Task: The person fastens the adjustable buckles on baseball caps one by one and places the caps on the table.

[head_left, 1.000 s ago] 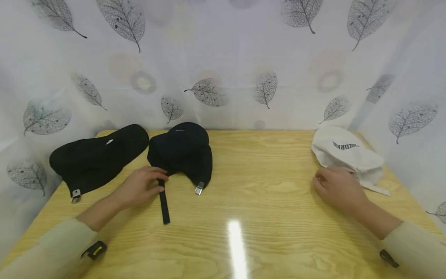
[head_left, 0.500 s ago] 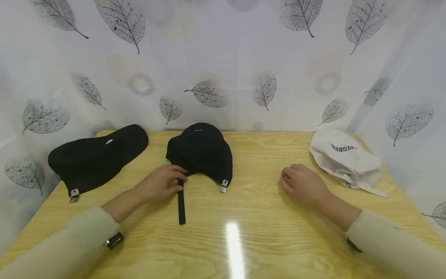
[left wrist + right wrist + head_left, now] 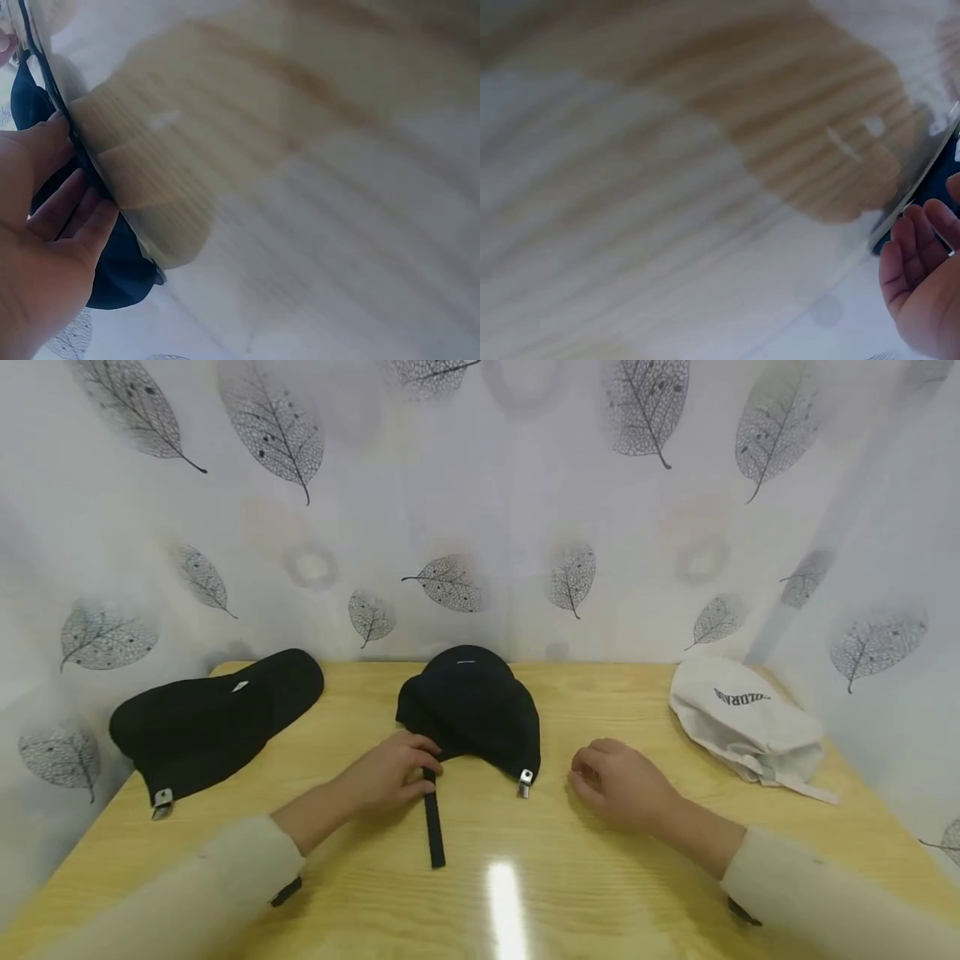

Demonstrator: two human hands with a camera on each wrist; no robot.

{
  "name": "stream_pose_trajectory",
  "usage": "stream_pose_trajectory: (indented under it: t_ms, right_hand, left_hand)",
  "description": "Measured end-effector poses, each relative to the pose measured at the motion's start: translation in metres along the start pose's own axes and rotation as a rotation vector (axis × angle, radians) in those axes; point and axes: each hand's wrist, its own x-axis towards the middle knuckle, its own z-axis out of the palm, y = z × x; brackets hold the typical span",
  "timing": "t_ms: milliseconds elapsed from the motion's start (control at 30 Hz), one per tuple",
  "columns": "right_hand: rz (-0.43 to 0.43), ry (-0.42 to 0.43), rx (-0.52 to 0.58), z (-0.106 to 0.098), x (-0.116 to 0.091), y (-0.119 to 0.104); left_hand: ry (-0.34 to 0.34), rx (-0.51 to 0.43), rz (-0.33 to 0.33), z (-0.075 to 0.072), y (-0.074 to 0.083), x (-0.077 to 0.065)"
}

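In the head view a black cap lies mid-table at the back, brim away from me, with a metal buckle at its near right corner. Its loose strap trails toward me. My left hand pinches the cap's near left edge where the strap begins; the left wrist view also has the left hand at the dark cloth. To the right of the cap, my right hand hovers near or rests on the table, apart from the cap. Loosely curled fingers of the right hand hold nothing.
A second black cap with a metal buckle lies at the left. A cream cap with dark lettering lies at the right. A leaf-patterned curtain stands behind the wooden table.
My left hand has slid the middle black cap to the right, away from the other black cap. The right hand has moved left, from beside the cream cap toward the middle.
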Motion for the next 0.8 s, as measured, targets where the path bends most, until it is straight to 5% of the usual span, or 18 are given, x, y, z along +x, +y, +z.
stream_pose_trajectory:
  t_ms: [233, 533, 800]
  right_hand:
    - [-0.203, 0.078, 0.024, 0.011, 0.017, -0.02]
    - [-0.233, 0.032, -0.018, 0.009, 0.021, -0.03]
    - [-0.264, -0.001, -0.007, 0.013, 0.016, -0.032]
  left_hand:
    - [0.015, 0.004, 0.026, 0.001, 0.007, 0.004]
    - [-0.043, -0.008, 0.009, -0.001, 0.021, 0.018]
    - [-0.083, -0.031, 0.029, -0.002, 0.034, 0.015]
